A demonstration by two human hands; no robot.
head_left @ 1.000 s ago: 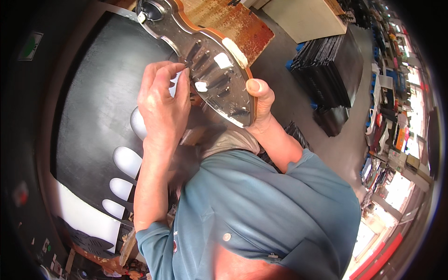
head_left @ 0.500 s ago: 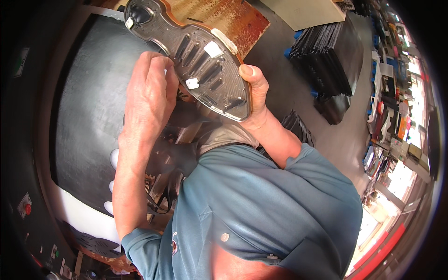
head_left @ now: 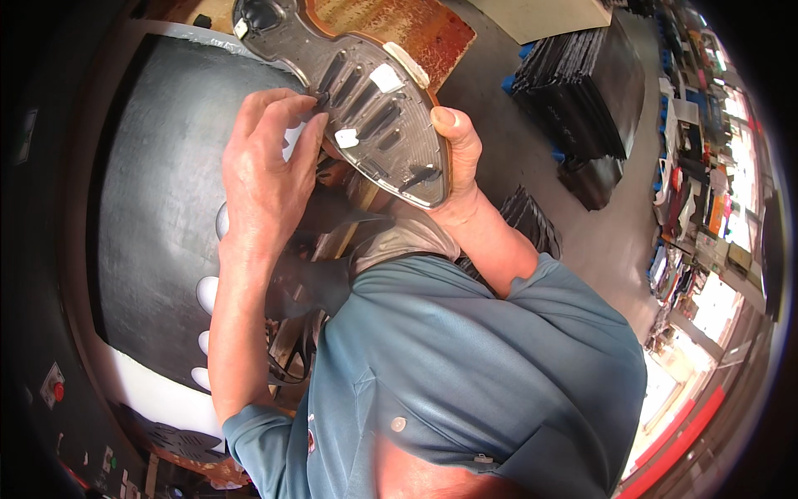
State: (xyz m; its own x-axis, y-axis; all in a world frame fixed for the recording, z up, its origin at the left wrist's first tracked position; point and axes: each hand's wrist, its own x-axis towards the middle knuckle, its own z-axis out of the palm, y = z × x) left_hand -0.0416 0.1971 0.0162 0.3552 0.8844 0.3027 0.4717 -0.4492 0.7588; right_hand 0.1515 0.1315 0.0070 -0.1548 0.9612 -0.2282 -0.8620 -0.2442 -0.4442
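A shoe-sole cutting die (head_left: 366,108) is tilted up in front of me, its ridged grey inside with long slots turned toward me. Small white pads sit in it, and a brown band runs round its outer edge. My right hand (head_left: 457,150) grips the die at its wide end, thumb over the rim. My left hand (head_left: 270,154) is at the die's near left edge, thumb and forefinger pinched close together by a slot. A small dark bit shows at those fingertips; what it is I cannot make out.
A large black sheet (head_left: 183,191) with scalloped cut-outs along one edge lies at the left over a white surface (head_left: 158,382). Stacked black sheets (head_left: 582,91) stand on the floor at the right. A worn brown board (head_left: 407,29) is behind the die.
My left hand's thumb and fingers have shifted at the die's edge, and the pinch looks looser. The die has moved slightly. My right hand keeps its grip.
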